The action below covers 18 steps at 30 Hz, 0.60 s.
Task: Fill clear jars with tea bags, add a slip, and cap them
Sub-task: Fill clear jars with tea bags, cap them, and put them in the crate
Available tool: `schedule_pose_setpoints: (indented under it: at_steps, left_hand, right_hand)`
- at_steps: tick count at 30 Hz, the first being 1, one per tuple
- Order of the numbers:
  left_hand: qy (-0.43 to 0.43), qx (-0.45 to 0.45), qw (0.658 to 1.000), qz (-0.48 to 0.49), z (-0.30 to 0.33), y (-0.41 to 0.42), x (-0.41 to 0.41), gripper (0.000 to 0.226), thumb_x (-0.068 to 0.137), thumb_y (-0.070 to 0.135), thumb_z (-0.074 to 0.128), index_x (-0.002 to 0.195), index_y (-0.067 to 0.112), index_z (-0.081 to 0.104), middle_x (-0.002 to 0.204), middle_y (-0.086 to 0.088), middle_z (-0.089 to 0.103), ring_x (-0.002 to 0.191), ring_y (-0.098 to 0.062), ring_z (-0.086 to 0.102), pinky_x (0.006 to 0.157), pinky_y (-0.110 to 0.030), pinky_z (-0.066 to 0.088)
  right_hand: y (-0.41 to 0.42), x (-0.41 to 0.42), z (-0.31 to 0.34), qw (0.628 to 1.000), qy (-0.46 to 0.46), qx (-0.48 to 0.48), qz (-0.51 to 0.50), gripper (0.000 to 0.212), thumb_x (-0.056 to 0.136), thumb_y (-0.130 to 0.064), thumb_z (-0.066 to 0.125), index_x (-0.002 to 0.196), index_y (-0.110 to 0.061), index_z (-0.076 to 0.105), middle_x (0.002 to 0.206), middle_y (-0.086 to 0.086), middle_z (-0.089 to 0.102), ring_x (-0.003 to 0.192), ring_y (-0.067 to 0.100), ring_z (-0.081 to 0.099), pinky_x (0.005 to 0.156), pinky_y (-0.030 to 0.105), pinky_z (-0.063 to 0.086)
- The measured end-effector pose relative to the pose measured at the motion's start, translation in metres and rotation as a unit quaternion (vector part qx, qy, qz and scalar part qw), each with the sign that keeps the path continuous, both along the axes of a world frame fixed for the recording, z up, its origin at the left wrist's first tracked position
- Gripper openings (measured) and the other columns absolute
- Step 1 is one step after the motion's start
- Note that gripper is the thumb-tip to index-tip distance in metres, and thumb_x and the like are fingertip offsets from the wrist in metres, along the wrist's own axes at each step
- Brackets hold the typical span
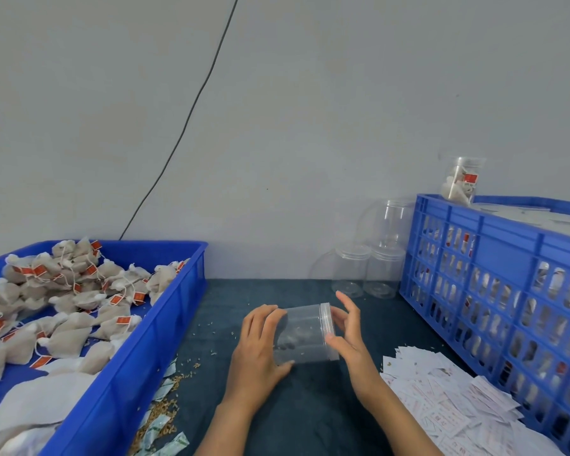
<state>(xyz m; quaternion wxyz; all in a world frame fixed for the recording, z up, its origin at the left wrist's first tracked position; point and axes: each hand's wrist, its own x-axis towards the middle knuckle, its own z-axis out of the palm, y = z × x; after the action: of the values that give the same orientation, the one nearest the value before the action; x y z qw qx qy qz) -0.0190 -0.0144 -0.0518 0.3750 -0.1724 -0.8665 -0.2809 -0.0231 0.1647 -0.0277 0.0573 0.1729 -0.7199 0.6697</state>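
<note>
We hold the clear round plastic jar [305, 334] on its side above the table [310, 406], mouth pointing right; left hand [257, 343] grips its base, right hand [346, 334] spread at the rim.

A small packing workstation for tea, set against a bare wall.

A dark cloth-covered table [310, 406] carries bulk stock rather than household things: on the left a blue plastic tray [165, 327] heaped with loose tea bags [76, 291], on the right a blue slatted crate [494, 251] full of filled jars, a spread of printed slips [441, 399] near it, and empty clear jars [369, 268] stacked at the far side. Spilled grain litters the cloth.
</note>
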Motion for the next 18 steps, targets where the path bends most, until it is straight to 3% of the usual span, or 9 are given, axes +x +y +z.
schedule_pose_setpoints:
  at_steps: [3,6,9,12,15,18]
  left_hand:
    - [0.0,-0.006,1.0,0.003,-0.001,0.0,-0.001,0.092,0.053,0.018,0.088,0.126,0.034,0.034,0.132,0.007,0.047,0.126,-0.008,0.035,0.095,-0.019,0.039]
    - [-0.001,-0.01,1.0,0.006,-0.002,-0.001,-0.001,0.093,0.053,0.019,0.089,0.126,0.033,0.034,0.132,0.007,0.048,0.126,-0.009,0.035,0.096,-0.02,0.039]
    - [-0.006,-0.007,1.0,0.012,-0.002,-0.002,-0.001,0.093,0.052,0.02,0.09,0.125,0.033,0.034,0.131,0.007,0.048,0.126,-0.01,0.035,0.094,-0.02,0.04]
    - [-0.008,0.001,1.0,0.015,-0.001,-0.001,-0.001,0.094,0.052,0.019,0.09,0.126,0.033,0.033,0.131,0.007,0.048,0.126,-0.008,0.035,0.092,-0.02,0.039]
    - [-0.008,0.002,1.0,0.012,-0.001,-0.001,0.0,0.095,0.052,0.019,0.09,0.127,0.033,0.033,0.131,0.006,0.048,0.125,-0.008,0.034,0.094,-0.02,0.038]
    - [-0.012,-0.001,1.0,0.011,-0.002,-0.002,0.001,0.094,0.053,0.021,0.09,0.127,0.034,0.033,0.131,0.008,0.047,0.125,-0.007,0.034,0.094,-0.018,0.038]
  right_hand:
    - [-0.003,-0.001,0.003,0.999,-0.025,-0.039,-0.008,0.063,0.092,-0.053,0.051,0.144,-0.041,0.019,0.136,-0.008,0.037,0.128,0.003,0.04,0.096,0.017,0.036]
    - [-0.003,-0.003,0.003,0.999,-0.041,-0.008,-0.032,0.065,0.087,-0.053,0.044,0.144,-0.033,0.021,0.121,0.002,0.049,0.114,0.012,0.053,0.1,0.03,0.042]
    - [0.004,-0.002,0.003,1.0,-0.019,-0.004,-0.018,0.058,0.092,-0.031,0.061,0.139,-0.034,0.028,0.12,-0.003,0.05,0.11,0.003,0.055,0.083,0.015,0.047]
    - [0.008,-0.001,0.005,1.0,0.012,0.01,0.011,0.069,0.078,-0.023,0.053,0.14,-0.039,0.025,0.129,-0.012,0.046,0.117,-0.012,0.045,0.081,0.004,0.043]
    - [0.003,0.001,0.004,1.0,-0.001,-0.009,0.022,0.068,0.086,-0.04,0.064,0.14,-0.042,0.023,0.129,-0.01,0.046,0.112,-0.011,0.05,0.083,0.007,0.044]
    - [-0.001,0.002,0.002,1.0,-0.013,-0.01,-0.007,0.065,0.08,-0.051,0.063,0.135,-0.047,0.029,0.126,0.0,0.05,0.11,0.007,0.056,0.089,0.019,0.043]
